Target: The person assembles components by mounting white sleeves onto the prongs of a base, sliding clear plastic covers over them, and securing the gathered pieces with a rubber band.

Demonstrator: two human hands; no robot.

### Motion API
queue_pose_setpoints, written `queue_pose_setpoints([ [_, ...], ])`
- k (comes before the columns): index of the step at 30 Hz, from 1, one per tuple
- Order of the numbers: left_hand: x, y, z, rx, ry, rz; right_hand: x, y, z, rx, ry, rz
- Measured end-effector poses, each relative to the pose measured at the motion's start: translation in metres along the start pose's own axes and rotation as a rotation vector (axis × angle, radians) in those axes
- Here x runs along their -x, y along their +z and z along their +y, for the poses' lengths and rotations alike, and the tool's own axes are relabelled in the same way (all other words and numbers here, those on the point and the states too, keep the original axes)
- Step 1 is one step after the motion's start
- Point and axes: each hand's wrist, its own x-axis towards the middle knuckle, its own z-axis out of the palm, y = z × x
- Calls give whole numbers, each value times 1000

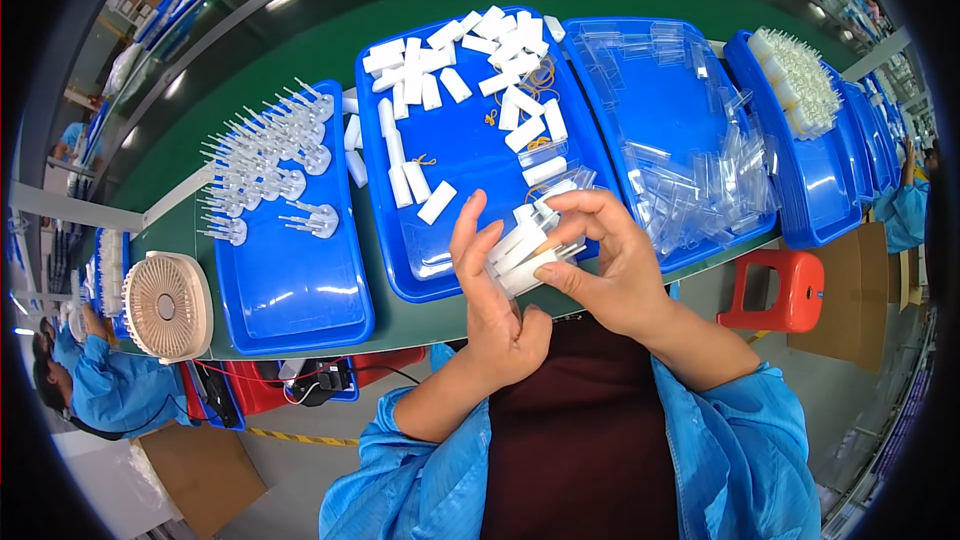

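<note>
the white pieces (517, 258) i hold are over the near right part of the block tray (460, 152). my left hand (490, 315) is partly curled, its raised fingers holding them from the left; my right hand (635, 280) curves round the other side, thumb and bent fingers closed on them. inside the block tray lie white blocks (455, 85) and tan rubber bands (491, 118). left of it, a blue tray (290, 290) carries white pronged parts (314, 221); right of it are clear plastic sleeves (690, 200). a beige fan (167, 307) stands farther left of it.
</note>
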Motion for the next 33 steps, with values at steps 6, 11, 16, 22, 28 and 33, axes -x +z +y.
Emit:
queue_pose_setpoints([
  [6, -2, -1, 1, 30, 90, -17, 2, -5, -3, 16, 21, 25],
  [11, -6, -14, 0, 586, -184, -65, 1, -18, -21, 431, -268, -5],
  [16, -5, -13, 2, 615, -381, -222, 2, -19, -23, 560, -365, -37],
  [22, -5, -4, 3, 523, -404, -290, 10, -19, -19, 575, -398, -21],
  [28, -3, -10, -6, 385, -377, -220, -14, -86, -40, 847, -366, 110],
  [33, -5, -10, -5, 365, -363, -156, -40, -180, -45, 1560, 190, 290],
])
